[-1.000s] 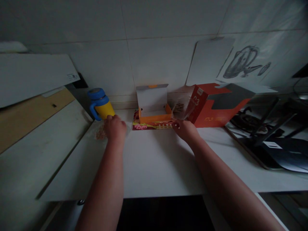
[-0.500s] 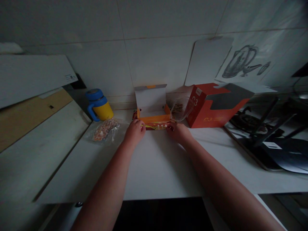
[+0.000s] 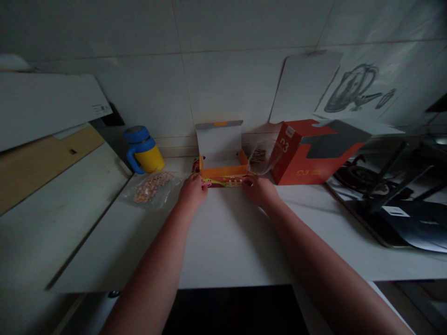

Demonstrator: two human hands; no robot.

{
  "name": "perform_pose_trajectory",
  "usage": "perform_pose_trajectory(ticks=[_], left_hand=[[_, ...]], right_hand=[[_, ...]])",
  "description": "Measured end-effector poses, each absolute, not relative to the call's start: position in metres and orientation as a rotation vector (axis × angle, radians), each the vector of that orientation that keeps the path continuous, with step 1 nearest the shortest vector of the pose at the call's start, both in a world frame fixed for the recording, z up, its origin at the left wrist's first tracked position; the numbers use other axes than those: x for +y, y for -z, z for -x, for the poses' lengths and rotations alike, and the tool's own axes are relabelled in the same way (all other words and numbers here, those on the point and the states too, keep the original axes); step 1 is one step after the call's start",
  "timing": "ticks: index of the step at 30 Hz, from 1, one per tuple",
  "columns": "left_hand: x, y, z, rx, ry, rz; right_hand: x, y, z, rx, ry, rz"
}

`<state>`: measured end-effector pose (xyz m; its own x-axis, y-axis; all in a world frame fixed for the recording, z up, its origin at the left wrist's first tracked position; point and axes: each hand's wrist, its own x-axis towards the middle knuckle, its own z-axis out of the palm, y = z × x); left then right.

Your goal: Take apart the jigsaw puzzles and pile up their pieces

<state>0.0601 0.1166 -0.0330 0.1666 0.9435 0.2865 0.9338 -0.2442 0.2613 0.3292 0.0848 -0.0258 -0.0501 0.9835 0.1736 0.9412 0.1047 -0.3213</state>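
A small orange cardboard box (image 3: pixel 223 171) stands against the wall side of the table, its lid raised to show a pale inside. Along its front runs a red and yellow printed face (image 3: pixel 225 181); whether this is part of the box or a separate piece I cannot tell. My left hand (image 3: pixel 193 190) grips the left end of this front, fingers curled, beside a small pink patch. At the right end my right hand (image 3: pixel 259 190) is closed on the same front with bent fingers. The fingertips of both hands are partly hidden.
Left lies a clear bag of small orange-and-white pieces (image 3: pixel 152 187), near a blue and yellow mug (image 3: pixel 144 151). Right stand a clear bag of thin brown pieces (image 3: pixel 259 157), a red carton (image 3: pixel 296 153) and a black device with upright bars (image 3: pixel 412 216). Boards (image 3: pixel 49 109) lean at far left.
My left hand has slid slightly left along the box front, uncovering the pink patch. My right hand stays nearly in place. The whole view has shifted a little.
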Motion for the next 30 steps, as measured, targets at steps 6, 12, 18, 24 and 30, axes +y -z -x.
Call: perform_pose_trajectory(ticks=[6, 12, 18, 24, 30], left_hand=[[0.116, 0.033, -0.060, 1.995, -0.522, -2.376], [0.116, 0.030, -0.059, 2.106, -0.434, -2.324], [0.113, 0.027, -0.055, 2.245, -0.352, -2.251], [0.116, 0.026, -0.041, 2.418, -0.226, -2.154], [0.120, 0.024, -0.017, 2.635, -0.237, -1.895]], right_hand=[[0.087, 0.036, -0.334, -2.013, -0.017, 1.960], [0.087, 0.038, -0.335, -2.060, -0.009, 1.965], [0.087, 0.037, -0.335, -2.034, -0.013, 1.962], [0.087, 0.037, -0.337, -2.047, -0.042, 1.962], [0.087, 0.038, -0.338, -2.077, -0.046, 1.923]])
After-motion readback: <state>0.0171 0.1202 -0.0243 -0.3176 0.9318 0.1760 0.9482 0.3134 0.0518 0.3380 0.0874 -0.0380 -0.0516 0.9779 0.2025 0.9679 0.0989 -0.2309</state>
